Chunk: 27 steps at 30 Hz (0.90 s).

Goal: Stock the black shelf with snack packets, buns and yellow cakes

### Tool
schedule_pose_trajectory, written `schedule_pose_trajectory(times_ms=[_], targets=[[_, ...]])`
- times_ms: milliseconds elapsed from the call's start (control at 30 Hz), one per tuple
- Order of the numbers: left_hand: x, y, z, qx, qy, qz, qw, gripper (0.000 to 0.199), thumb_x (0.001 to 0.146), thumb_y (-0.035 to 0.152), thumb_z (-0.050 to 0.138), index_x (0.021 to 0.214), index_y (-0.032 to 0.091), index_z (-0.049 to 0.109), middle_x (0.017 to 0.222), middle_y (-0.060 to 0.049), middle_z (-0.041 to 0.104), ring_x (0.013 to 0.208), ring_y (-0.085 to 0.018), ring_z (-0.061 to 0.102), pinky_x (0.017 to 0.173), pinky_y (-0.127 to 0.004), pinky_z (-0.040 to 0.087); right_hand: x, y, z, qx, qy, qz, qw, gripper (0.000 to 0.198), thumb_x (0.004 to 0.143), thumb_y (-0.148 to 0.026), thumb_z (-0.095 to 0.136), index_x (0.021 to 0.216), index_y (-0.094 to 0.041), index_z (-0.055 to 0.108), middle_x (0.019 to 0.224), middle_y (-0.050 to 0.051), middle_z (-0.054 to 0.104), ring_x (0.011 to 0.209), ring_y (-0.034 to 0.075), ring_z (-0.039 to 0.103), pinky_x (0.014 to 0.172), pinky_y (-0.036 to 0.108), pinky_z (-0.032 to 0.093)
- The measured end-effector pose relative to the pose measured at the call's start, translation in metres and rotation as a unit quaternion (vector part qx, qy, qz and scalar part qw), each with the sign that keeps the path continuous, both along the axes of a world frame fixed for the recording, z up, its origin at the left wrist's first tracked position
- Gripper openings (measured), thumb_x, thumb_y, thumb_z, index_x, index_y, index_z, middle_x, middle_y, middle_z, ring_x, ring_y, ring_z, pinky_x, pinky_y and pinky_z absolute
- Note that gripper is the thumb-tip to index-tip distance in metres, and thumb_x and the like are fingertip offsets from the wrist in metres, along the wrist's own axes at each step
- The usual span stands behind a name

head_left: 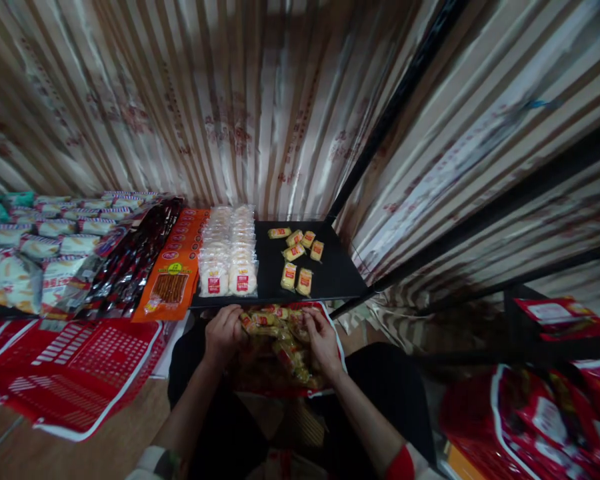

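Note:
A red basket (343, 353) with a white rim sits between my knees, filled with small snacks in yellow wrappers (293, 357). At its left side, my left hand (223, 333) has curled fingers closed at the end of a yellow-wrapped snack (249, 324). My right hand (323, 341) reaches in from the other side, thumb and fingers pinched on another wrapped snack (296, 318), partly hidden by the fingers. Several matching yellow snacks (294, 252) lie scattered on the black shelf (337, 273) just beyond the basket.
Left along the shelf are clear-wrapped white crackers (229, 257), an orange packet (173, 267), dark packets (130, 267) and white-and-blue bags (55, 230). An empty-looking red basket (80, 367) stands below left. Black shelf posts (390, 110) slant at right, above red packages (550, 413).

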<state>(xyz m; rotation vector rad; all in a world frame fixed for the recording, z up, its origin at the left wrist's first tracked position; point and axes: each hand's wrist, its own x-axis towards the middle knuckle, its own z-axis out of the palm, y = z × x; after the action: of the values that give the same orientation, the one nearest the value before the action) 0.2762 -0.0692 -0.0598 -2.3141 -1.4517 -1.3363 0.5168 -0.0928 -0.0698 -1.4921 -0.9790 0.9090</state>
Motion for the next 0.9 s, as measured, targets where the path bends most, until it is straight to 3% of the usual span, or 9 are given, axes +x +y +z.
schedule_pose_trajectory(times_ms=[133,267,367,433,667,900], targets=[[0.001,-0.007,-0.003,-0.004,0.031,0.002,1.0,0.028,0.085,0.01,0.037,0.085,0.016,0.064,0.086,-0.006,0.069,0.083,-0.013,0.065,0.078,-0.024,0.052,0.007,0.008,-0.001,0.055,-0.122,0.022,0.991,0.029,0.081,-0.044,0.053,0.097,-0.024,0.066,0.089,0.005,0.068,0.085,0.023,0.06,0.082,0.04,0.047],[0.0,-0.009,-0.004,0.001,0.053,0.026,0.998,0.025,0.083,0.009,0.04,0.083,0.017,0.063,0.086,-0.005,0.069,0.082,-0.014,0.065,0.076,-0.024,0.053,0.009,0.041,0.022,0.16,-0.308,0.083,0.934,0.03,0.082,-0.039,0.053,0.106,-0.027,0.066,0.114,0.007,0.063,0.112,0.026,0.05,0.1,0.047,0.036],[0.003,-0.01,-0.002,-0.028,0.061,0.033,0.997,0.025,0.082,0.008,0.039,0.08,0.018,0.062,0.084,-0.004,0.069,0.08,-0.014,0.066,0.074,-0.023,0.053,0.005,0.068,0.03,0.177,-0.381,0.146,0.896,0.033,0.081,-0.04,0.055,0.111,-0.03,0.065,0.134,0.004,0.05,0.131,0.03,0.03,0.107,0.052,0.024],[0.006,-0.01,0.0,-0.046,0.057,0.042,0.996,0.026,0.081,0.007,0.038,0.08,0.018,0.062,0.083,-0.003,0.068,0.077,-0.013,0.065,0.071,-0.023,0.053,0.003,0.081,0.027,0.166,-0.405,0.169,0.883,0.031,0.082,-0.042,0.054,0.109,-0.031,0.065,0.136,0.003,0.049,0.134,0.032,0.024,0.107,0.056,0.019],[0.016,-0.011,0.0,-0.098,0.038,0.056,0.993,0.027,0.079,0.007,0.037,0.079,0.019,0.06,0.081,-0.003,0.066,0.075,-0.012,0.064,0.07,-0.021,0.052,0.023,0.097,0.007,0.17,-0.448,0.159,0.863,0.029,0.088,-0.032,0.04,0.101,-0.027,0.066,0.129,0.004,0.056,0.133,0.028,0.03,0.103,0.056,0.024],[0.024,-0.014,-0.007,-0.179,0.11,0.032,0.977,0.024,0.08,0.009,0.038,0.077,0.019,0.06,0.079,-0.003,0.063,0.074,-0.013,0.061,0.069,-0.022,0.049,0.042,0.096,0.025,0.19,-0.409,0.202,0.869,0.03,0.084,-0.03,0.044,0.1,-0.022,0.068,0.13,0.008,0.055,0.135,0.028,0.028,0.104,0.055,0.026]])
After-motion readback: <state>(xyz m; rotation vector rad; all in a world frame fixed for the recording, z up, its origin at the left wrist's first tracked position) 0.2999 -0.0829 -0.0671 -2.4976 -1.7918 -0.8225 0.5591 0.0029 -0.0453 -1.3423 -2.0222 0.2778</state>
